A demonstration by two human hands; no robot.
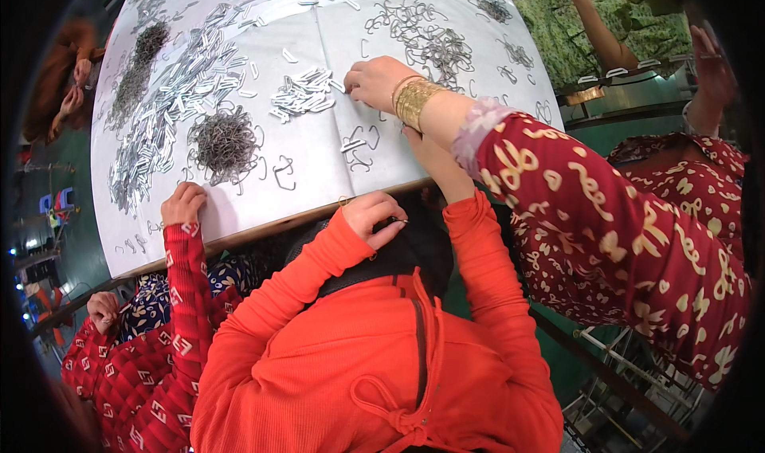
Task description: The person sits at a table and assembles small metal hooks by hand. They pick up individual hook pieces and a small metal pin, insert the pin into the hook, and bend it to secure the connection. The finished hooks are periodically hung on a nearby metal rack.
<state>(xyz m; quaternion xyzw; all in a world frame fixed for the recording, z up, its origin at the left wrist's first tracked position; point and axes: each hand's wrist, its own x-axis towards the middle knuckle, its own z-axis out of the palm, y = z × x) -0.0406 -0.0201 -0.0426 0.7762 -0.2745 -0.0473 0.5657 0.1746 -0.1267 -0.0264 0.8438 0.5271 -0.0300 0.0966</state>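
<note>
My left hand (373, 217), in an orange sleeve, is at the table's near edge. Its fingers are curled, with a small dark metal bit at the fingertips that I cannot make out. My right hand (432, 163) extends over the edge, its fingers mostly hidden under a co-worker's forearm. Ahead of my hands lie a few bent wire pieces (360, 152) with a white strip among them. Farther off sits a small heap of white-and-silver strips (303, 94). A dense pile of bent wire pieces (225, 144) lies to the left.
A co-worker's hand with gold bangles (382, 82) reaches across from the right, beside the strips. Another person's hand (183, 204) rests at the left edge. The white-covered table (231, 214) also bears a long spread of strips (191, 70) and more wire pieces (438, 50) at far right.
</note>
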